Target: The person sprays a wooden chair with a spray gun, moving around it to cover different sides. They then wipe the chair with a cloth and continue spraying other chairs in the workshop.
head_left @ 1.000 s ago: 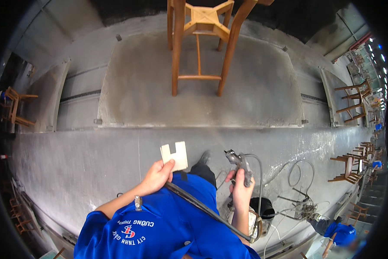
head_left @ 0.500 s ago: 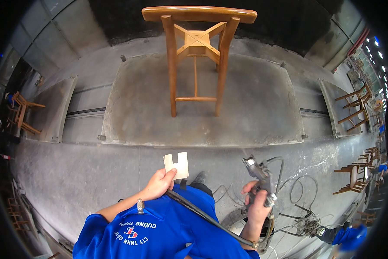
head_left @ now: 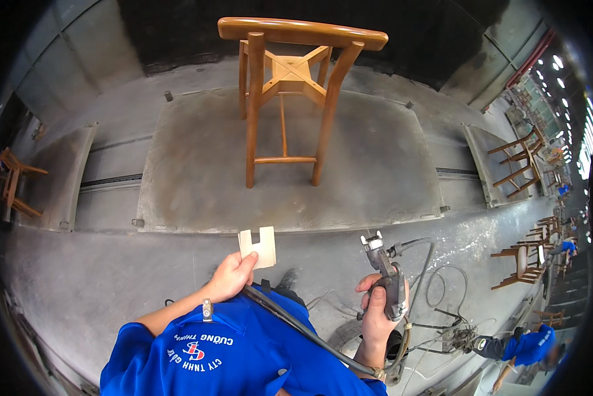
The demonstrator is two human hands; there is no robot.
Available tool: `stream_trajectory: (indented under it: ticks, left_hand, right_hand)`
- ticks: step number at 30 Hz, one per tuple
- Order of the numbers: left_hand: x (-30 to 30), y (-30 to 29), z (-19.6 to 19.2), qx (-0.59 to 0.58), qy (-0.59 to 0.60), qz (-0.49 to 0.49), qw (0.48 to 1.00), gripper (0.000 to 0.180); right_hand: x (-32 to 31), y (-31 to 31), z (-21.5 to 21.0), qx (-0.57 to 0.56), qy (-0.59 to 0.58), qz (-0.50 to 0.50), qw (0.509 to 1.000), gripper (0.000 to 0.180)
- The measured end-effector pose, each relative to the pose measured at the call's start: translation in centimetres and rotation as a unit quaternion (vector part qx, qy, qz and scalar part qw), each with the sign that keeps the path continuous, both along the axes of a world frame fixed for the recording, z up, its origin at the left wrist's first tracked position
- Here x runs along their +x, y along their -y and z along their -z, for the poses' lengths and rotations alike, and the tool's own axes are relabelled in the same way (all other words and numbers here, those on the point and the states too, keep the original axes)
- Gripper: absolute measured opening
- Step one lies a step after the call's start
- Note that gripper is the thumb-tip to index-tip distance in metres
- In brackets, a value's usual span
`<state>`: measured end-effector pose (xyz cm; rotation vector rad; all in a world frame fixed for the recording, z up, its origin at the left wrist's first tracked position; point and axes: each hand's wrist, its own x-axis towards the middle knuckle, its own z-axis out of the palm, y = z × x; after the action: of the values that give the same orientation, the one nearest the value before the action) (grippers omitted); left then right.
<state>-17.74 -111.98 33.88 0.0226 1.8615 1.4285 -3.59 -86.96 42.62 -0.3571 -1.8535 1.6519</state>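
My left hand (head_left: 233, 273) pinches a pale, U-notched piece of thin board (head_left: 266, 249) between thumb and fingers. In my right hand (head_left: 376, 309) is a dark spray gun (head_left: 389, 277) with a silver nozzle, its tip turned away from me and a faint mist near it. A black hose (head_left: 296, 325) crosses in front of my body toward the right wrist. Ahead of me a brown wooden chair frame (head_left: 303, 33) stands on a grey platform (head_left: 197, 178). Its cross-braced underside is lighter wood. Both hands are apart from the chair.
More platforms bear chair frames, one on the left (head_left: 14, 181) and one on the right (head_left: 521, 162). Hoses (head_left: 452, 284) loop over the floor at right near a piece of equipment (head_left: 463, 338). A person in blue (head_left: 535, 344) is at the lower right, beyond several chairs (head_left: 524, 264).
The view has shifted, and the chair now shows turned slightly, with more of its far legs visible. The spray gun has tilted more upright. Both hands keep their holds.
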Motion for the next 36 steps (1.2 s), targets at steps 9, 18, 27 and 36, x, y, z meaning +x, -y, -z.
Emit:
stream_trajectory:
  ticks: [9,18,27,36]
  left_hand:
    - [-6.9,14.2,3.2,0.041,0.006,0.008,0.999,0.041]
    - [-11.9,26.0,2.2,0.038,0.003,0.016,0.999,0.044]
    - [-12.8,30.1,2.5,0.095,0.032,-0.024,0.995,0.044]
    - [-13.7,32.1,2.7,0.125,0.049,-0.067,0.989,0.041]
  right_hand:
    - [-6.2,14.7,-0.2,0.237,0.086,0.07,0.965,0.059]
    - [-12.2,25.9,-2.2,0.409,0.186,0.095,0.888,0.069]
    - [-15.6,29.1,-4.1,0.522,0.207,0.095,0.822,0.069]
    - [-16.0,31.4,-5.0,0.507,0.236,0.093,0.824,0.068]
